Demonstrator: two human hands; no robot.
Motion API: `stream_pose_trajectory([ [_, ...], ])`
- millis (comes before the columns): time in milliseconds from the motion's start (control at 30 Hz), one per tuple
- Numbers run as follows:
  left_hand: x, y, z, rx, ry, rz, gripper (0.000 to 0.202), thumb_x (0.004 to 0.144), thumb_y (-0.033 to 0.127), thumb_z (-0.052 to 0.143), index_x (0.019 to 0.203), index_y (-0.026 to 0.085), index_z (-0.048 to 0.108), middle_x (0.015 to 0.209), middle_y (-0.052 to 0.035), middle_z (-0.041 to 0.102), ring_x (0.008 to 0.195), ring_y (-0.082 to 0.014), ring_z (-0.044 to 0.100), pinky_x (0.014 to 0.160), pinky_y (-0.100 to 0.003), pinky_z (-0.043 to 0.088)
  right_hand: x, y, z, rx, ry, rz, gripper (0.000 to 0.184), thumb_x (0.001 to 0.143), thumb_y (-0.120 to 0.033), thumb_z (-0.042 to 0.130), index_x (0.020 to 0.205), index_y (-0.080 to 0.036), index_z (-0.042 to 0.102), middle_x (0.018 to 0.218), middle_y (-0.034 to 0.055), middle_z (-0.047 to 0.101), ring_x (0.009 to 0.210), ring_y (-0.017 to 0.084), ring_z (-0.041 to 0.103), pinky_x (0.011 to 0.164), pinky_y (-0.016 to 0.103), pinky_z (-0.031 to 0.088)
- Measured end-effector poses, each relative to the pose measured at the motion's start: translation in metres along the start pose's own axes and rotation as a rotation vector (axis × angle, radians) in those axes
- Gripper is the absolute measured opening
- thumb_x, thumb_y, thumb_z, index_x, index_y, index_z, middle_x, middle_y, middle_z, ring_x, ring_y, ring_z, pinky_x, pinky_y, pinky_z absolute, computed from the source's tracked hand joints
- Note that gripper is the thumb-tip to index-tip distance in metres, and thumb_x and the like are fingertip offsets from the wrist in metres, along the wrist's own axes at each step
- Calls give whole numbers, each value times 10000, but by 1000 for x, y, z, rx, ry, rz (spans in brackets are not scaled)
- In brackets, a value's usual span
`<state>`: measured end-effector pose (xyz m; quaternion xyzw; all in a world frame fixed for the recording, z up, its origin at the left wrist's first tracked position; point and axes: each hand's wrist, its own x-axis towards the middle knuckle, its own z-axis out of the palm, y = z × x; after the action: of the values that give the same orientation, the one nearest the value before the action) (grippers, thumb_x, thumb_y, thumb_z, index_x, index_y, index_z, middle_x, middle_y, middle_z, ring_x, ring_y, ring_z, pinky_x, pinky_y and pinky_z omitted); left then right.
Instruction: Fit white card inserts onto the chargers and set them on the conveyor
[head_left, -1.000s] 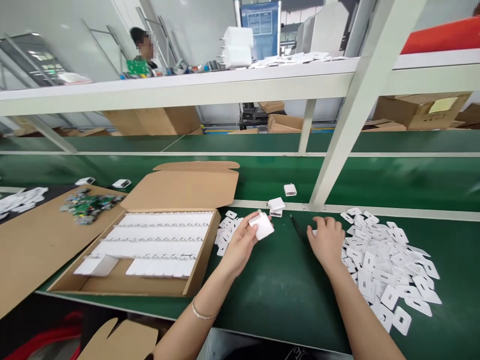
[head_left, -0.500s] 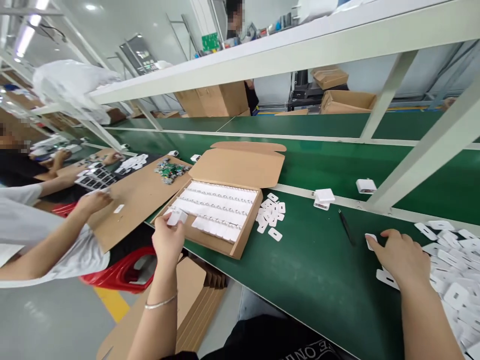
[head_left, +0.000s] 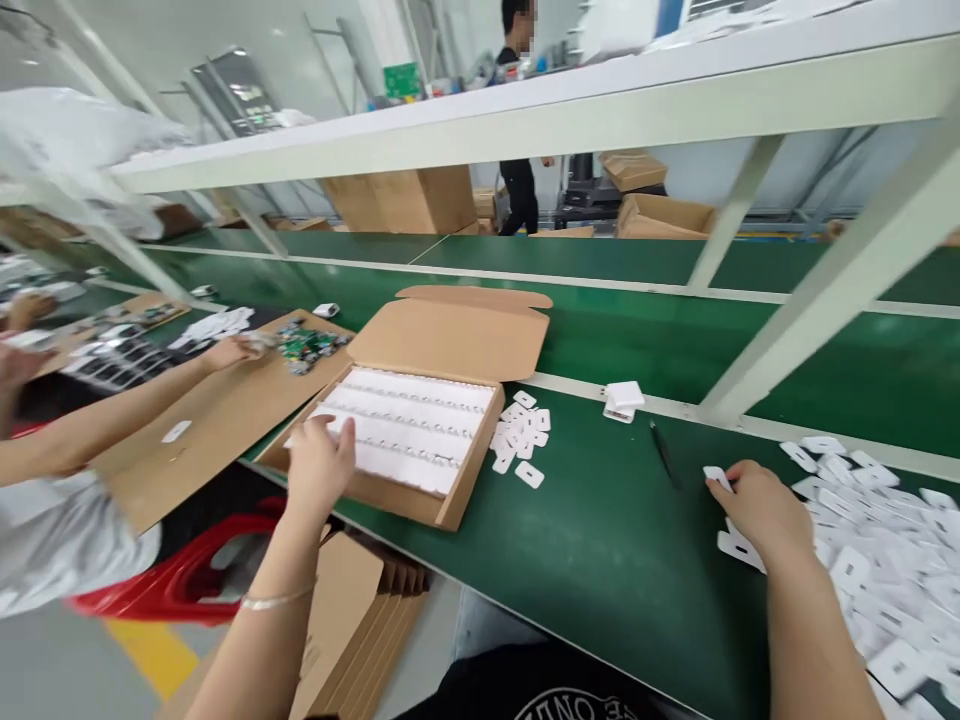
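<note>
My left hand [head_left: 319,465] hangs over the near left corner of an open cardboard box [head_left: 450,500]. Its back faces me, its fingers curl down into the box, and what they hold is hidden. Rows of white charger housings [head_left: 412,430] fill the box. My right hand [head_left: 761,510] rests on the green table [head_left: 600,560] at the left edge of a big pile of flat white pieces [head_left: 885,540]. Its fingers are curled and pinch one flat white piece [head_left: 716,474] at the fingertips.
A small heap of white pieces [head_left: 521,440], a black pen [head_left: 664,455] and stacked white chargers [head_left: 622,398] lie between my hands. A co-worker's arm [head_left: 112,420] reaches across a cardboard sheet [head_left: 210,430] toward green circuit boards [head_left: 307,345]. A slanted shelf post [head_left: 825,300] rises at right.
My left hand carried a white housing from the table's middle to the box's near left corner and lowered into it. My head turned left. My right hand stayed by the pile.
</note>
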<state>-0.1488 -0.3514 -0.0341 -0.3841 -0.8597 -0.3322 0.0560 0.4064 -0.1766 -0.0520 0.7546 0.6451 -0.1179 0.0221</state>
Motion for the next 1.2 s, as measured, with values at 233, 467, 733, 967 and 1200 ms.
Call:
stream_pose_trajectory([
  [233, -84, 161, 63, -225, 46, 655, 304, 1010, 316, 574, 1281, 179, 575, 1261, -183, 617, 1261, -360, 600, 1091, -540, 513, -18, -15, -2, 20, 71, 4, 245, 1064, -276, 510, 1177, -131, 672, 1221, 161, 695, 1015, 280, 739, 714, 334, 456],
  [467, -110, 310, 191, -52, -375, 771, 587, 962, 372, 737, 1463, 139, 539, 1399, -225, 588, 1224, -384, 664, 995, -475, 573, -17, -13, 5, 83, 136, 3, 298, 1071, -124, 414, 1214, -132, 675, 1191, 151, 705, 980, 226, 737, 755, 298, 464],
  [733, -103, 326, 207, -44, -550, 804, 458, 981, 298, 703, 1405, 179, 577, 1261, -166, 704, 1122, -334, 725, 928, -427, 591, -19, -13, 11, 168, 188, -27, 262, 1041, -122, 484, 1211, -165, 679, 1133, 109, 695, 836, 198, 708, 692, 292, 448],
  [967, -125, 270, 158, -883, -818, 749, 439, 1022, 277, 605, 1454, 248, 526, 1424, -122, 654, 1223, -237, 688, 1024, -378, 555, -28, -20, 14, 536, 535, -230, 356, 1086, -239, 388, 1290, -207, 678, 1172, 117, 646, 886, 229, 690, 782, 346, 535],
  [1200, -141, 246, 128, -1048, -878, 747, 416, 1042, 243, 562, 1455, 287, 570, 1491, -123, 611, 1436, -288, 561, 1174, -459, 477, -36, -35, 13, 1019, 586, -486, 247, 1057, -351, 536, 1224, -237, 678, 1031, 72, 643, 878, 206, 642, 789, 351, 568],
])
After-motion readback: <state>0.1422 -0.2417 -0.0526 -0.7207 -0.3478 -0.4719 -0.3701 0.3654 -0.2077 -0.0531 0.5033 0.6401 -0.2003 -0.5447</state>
